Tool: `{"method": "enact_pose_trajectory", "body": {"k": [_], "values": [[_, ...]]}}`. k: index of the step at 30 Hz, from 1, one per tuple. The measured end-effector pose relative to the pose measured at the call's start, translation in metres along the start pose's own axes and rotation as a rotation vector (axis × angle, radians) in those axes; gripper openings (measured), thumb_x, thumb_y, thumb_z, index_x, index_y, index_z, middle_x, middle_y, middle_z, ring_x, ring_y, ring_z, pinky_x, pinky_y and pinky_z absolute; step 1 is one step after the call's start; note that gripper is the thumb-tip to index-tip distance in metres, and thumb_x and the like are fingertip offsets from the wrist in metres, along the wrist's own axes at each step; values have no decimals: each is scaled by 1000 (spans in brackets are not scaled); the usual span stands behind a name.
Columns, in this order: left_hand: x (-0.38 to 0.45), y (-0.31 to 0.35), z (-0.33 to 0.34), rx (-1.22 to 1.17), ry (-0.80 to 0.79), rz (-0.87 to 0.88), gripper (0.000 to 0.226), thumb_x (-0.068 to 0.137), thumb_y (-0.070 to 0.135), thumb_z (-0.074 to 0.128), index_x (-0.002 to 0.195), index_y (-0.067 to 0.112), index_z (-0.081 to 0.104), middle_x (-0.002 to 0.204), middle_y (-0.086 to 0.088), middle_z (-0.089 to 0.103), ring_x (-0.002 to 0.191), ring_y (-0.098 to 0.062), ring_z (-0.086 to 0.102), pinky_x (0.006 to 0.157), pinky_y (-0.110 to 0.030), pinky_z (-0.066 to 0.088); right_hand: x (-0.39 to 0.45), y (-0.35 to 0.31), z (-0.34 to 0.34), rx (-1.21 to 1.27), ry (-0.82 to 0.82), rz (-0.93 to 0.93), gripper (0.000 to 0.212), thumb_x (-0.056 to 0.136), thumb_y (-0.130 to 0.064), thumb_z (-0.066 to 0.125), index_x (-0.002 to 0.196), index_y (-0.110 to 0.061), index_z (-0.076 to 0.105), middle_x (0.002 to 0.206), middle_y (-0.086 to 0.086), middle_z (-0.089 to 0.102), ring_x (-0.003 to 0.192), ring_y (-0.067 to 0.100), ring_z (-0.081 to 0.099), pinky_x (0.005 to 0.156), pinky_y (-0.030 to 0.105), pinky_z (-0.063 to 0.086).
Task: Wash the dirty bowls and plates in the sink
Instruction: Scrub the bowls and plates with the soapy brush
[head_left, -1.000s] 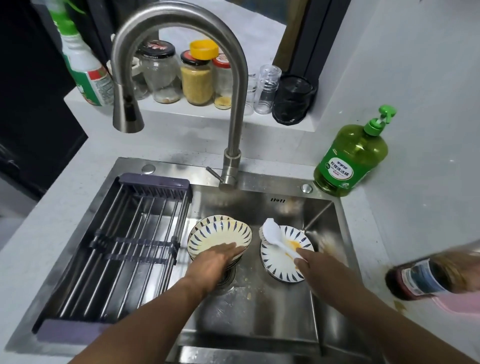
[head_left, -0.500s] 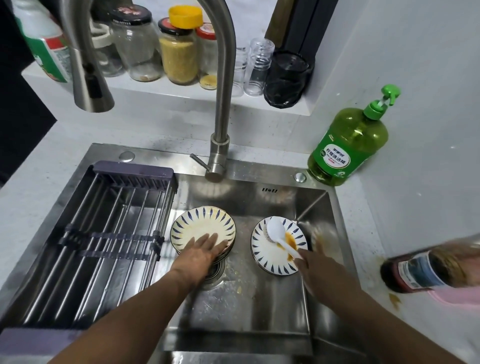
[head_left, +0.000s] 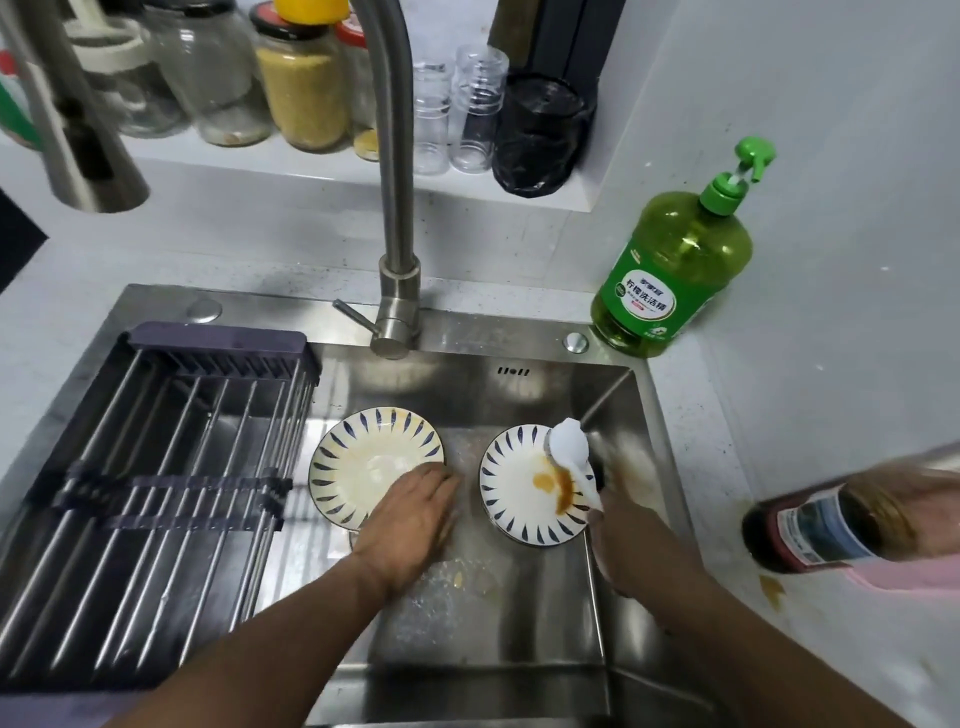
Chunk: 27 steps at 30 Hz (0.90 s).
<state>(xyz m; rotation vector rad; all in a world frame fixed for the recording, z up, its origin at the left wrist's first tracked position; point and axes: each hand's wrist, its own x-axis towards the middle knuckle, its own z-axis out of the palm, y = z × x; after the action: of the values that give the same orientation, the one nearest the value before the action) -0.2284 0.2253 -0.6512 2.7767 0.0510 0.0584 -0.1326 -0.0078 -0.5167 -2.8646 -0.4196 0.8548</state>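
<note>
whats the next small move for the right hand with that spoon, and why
Probably lift the white spoon off the right plate and set it aside in the sink. The right hand grips its handle, and brown sauce sits on the plate beneath it; the faucet is not running.

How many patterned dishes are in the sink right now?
2. The left dish sits beside the drying rack, under the left hand. The right dish, sauce-stained, lies by the right hand. More may be stacked underneath the left one.
</note>
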Motion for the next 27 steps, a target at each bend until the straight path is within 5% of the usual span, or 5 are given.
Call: {"method": "enact_pose_trajectory", "body": {"k": [5,9,15,20,27], "values": [[52,67,13,-617,-133,-575,30,91,29,63,116,12,65,112,-9,73,105,-31,68,87,-32,53,10,19,4,-48,-84,102,27,102,-15,43,126,-7,53,124,12,62,112,29,62,83,30,46],[76,72,30,-561,-207,-858,35,89,15,69,121,1,66,121,-16,71,115,-33,66,95,-36,51,19,32,10,-112,-132,102,23,100,-18,46,120,-10,53,122,9,62,112,28,61,82,28,45],[93,58,38,-528,-200,-925,31,85,16,72,111,0,70,112,-15,74,107,-31,70,89,-34,56,25,26,5,-272,-218,-2,29,98,-10,51,126,-5,54,129,11,56,117,28,59,90,29,47],[99,58,39,-669,-197,-963,31,84,19,70,109,0,73,106,-16,75,101,-33,70,83,-34,54,33,20,6,-32,-173,129,24,95,-10,47,117,-6,58,109,11,66,102,30,67,81,36,57],[98,75,32,-1027,-84,-964,31,82,9,48,111,2,56,111,-16,66,100,-28,62,92,-44,56,19,23,-8,-313,-176,-16,28,102,-15,39,124,-7,54,127,9,59,114,26,59,77,25,39]]}}
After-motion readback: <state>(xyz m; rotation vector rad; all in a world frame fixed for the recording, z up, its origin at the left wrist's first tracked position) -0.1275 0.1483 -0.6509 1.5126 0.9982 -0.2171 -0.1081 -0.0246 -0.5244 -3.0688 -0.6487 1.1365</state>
